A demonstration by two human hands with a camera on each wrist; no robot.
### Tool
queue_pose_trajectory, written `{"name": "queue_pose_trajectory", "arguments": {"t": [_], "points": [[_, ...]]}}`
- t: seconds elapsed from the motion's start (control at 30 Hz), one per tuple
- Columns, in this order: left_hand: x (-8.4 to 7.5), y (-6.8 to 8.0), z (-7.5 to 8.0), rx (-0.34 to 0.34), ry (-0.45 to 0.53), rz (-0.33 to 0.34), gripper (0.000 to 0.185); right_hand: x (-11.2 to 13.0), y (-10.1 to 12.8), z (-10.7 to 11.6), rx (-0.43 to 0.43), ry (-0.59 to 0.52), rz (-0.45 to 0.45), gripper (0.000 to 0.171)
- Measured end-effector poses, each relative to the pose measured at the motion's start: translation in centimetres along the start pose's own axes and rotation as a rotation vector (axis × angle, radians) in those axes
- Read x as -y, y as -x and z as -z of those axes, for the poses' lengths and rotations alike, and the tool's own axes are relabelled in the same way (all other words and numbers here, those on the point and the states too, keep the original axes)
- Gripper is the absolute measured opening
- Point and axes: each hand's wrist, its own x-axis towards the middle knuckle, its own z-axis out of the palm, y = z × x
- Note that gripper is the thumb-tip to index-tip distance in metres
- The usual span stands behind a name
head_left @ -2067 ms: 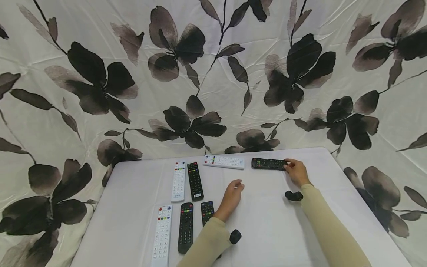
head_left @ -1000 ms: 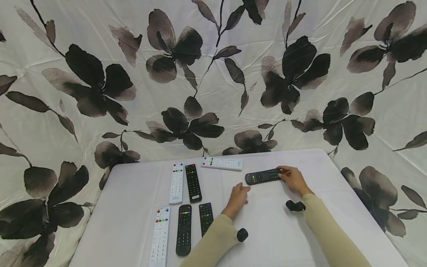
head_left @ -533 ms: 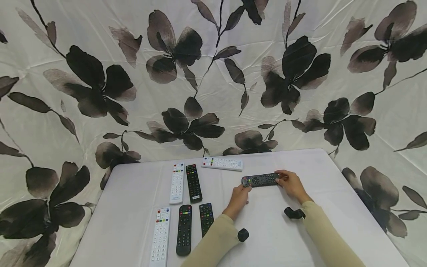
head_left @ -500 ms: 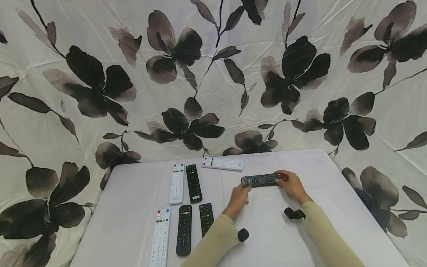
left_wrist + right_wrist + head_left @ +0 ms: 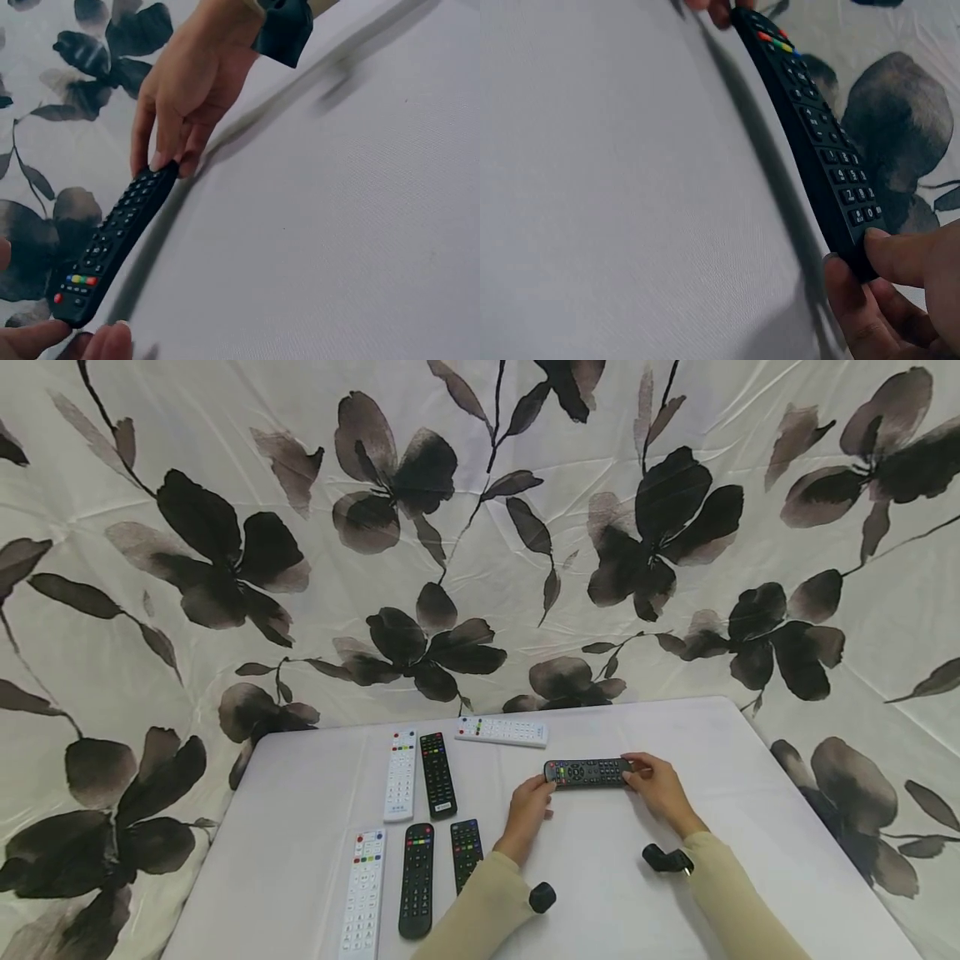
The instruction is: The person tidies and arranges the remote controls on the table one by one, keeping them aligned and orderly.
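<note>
A black remote [image 5: 587,772] with coloured buttons hangs just above the white table [image 5: 720,752], held crosswise by both hands. My right hand [image 5: 654,787] pinches its right end, thumb on the keypad [image 5: 870,238]. My left hand [image 5: 534,800] pinches the left end near the red power button, fingertips [image 5: 45,334] under it. In the left wrist view the black remote [image 5: 112,240] runs diagonally between the two hands. In the right wrist view the black remote [image 5: 810,127] tilts over its shadow.
A white remote [image 5: 502,731] lies crosswise at the far edge. A white remote [image 5: 401,763] and black remote [image 5: 438,763] lie side by side further left. Nearer lie a white remote [image 5: 364,893], a black remote [image 5: 417,878] and a shorter black remote [image 5: 466,853]. Flowered cloth hangs behind.
My right hand carried the black remote from the far edge toward the table's middle. My left hand rose and took hold of its left end.
</note>
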Motion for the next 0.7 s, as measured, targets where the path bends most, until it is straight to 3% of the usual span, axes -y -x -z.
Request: {"name": "queue_pose_trajectory", "arguments": {"t": [0.13,0.33,0.5,0.7], "points": [[-0.1,0.6,0.5,-0.067,0.01,-0.066,0.046,0.6,1.2,0.0,0.02,-0.061,-0.01,0.038],[-0.5,1.3,1.2,-0.153,-0.028,-0.109,0.043,1.9,3.3,-0.3,0.059,-0.153,-0.035,0.039],[-0.9,2.3,2.0,-0.178,-0.038,-0.133,0.04,2.8,5.1,-1.0,0.097,-0.242,-0.02,0.039],[-0.9,3.0,3.3,-0.198,-0.043,-0.16,0.035,3.6,7.1,-2.1,0.171,-0.417,-0.082,0.038]]}}
